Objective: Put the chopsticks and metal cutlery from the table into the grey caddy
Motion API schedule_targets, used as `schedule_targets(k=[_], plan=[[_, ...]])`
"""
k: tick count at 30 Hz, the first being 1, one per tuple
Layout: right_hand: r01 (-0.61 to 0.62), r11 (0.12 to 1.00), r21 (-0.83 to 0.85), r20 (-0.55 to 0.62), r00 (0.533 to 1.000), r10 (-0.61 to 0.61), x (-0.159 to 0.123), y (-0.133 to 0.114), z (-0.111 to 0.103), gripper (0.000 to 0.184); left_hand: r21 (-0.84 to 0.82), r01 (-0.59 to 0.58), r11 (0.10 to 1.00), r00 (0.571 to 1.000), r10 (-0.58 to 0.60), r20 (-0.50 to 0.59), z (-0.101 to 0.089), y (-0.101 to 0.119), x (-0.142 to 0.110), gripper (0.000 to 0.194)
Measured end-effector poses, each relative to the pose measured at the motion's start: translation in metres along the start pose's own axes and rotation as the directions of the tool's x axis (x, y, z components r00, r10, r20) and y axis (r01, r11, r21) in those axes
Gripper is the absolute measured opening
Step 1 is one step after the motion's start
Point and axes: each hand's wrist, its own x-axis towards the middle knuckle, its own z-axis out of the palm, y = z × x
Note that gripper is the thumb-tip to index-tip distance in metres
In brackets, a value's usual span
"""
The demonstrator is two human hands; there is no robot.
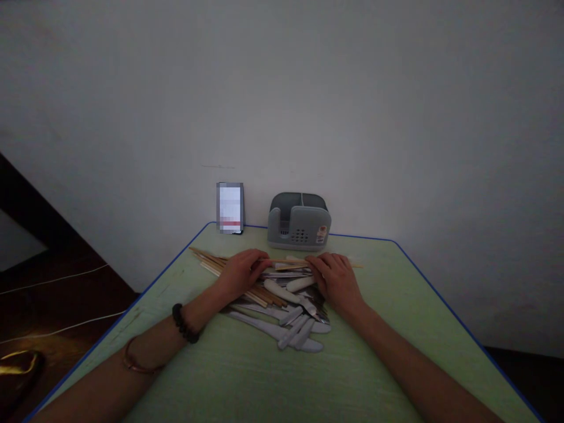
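A heap of cutlery (286, 311) lies in the middle of the green table (388, 329): several wooden chopsticks (209, 261) and white-handled knives, forks and spoons. My left hand (240, 273) rests palm down on the left side of the heap, over the chopsticks, fingers curled. My right hand (337, 282) lies on the heap's right side, fingers bent over the pieces. One chopstick (291, 261) spans between the fingertips of both hands. What each hand grips under its fingers is hidden.
A grey plastic cutlery holder (299, 223) with compartments stands at the table's far edge against the white wall. A phone (230, 207) leans upright to its left. White cables (53, 329) run across the dark floor at left.
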Motion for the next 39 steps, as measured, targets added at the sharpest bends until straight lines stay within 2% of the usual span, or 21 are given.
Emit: schedule_targets(k=[5, 9, 14, 17, 22, 26, 29, 32, 35, 39], plan=[[-0.018, 0.999, -0.031, 0.016, 1.000, 0.018, 0.000, -0.001, 0.001, 0.027, -0.051, 0.131, 0.990, 0.989, -0.134, -0.066, 0.001, -0.003, 0.000, 0.026], [-0.036, 0.998, -0.043, 0.004, 0.999, 0.036, 0.000, -0.002, 0.001, 0.028, -0.140, 0.096, 0.985, 0.992, -0.107, -0.073, 0.002, -0.002, 0.001, 0.022], [-0.059, 0.996, -0.060, -0.018, 0.998, 0.058, 0.001, 0.003, 0.000, 0.031, -0.201, 0.129, 0.971, 0.980, -0.155, -0.121, 0.000, 0.001, 0.002, 0.022], [-0.035, 0.998, -0.054, -0.025, 0.999, 0.033, 0.001, 0.005, -0.002, 0.033, -0.200, 0.062, 0.978, 0.987, -0.089, -0.130, -0.001, 0.001, 0.002, 0.025], [0.100, 0.994, -0.041, -0.007, 0.995, -0.100, 0.002, -0.004, -0.009, 0.028, -0.191, -0.131, 0.973, 0.983, 0.102, -0.153, -0.001, 0.000, 0.001, 0.028], [0.151, 0.985, -0.080, -0.004, 0.988, -0.151, 0.005, -0.011, -0.018, 0.025, -0.179, -0.165, 0.970, 0.979, 0.139, -0.150, -0.002, 0.004, 0.000, 0.028], [0.137, 0.985, -0.109, -0.025, 0.990, -0.140, 0.017, -0.011, -0.031, 0.023, -0.203, -0.125, 0.971, 0.978, 0.087, -0.189, -0.004, 0.009, 0.002, 0.027], [0.098, 0.992, -0.075, -0.007, 0.995, -0.099, 0.041, -0.010, -0.056, 0.019, -0.252, -0.060, 0.966, 0.968, -0.006, -0.252, -0.015, 0.018, 0.013, 0.027], [0.052, 0.998, 0.017, 0.029, 0.998, -0.053, 0.073, -0.011, -0.090, 0.017, -0.321, 0.023, 0.947, 0.940, -0.130, -0.316, -0.036, 0.032, 0.040, 0.026], [-0.094, 0.984, 0.150, -0.043, 0.994, 0.101, 0.106, -0.018, -0.122, 0.018, -0.521, 0.040, 0.853, 0.937, -0.214, -0.278, -0.073, 0.055, 0.085, 0.028]])
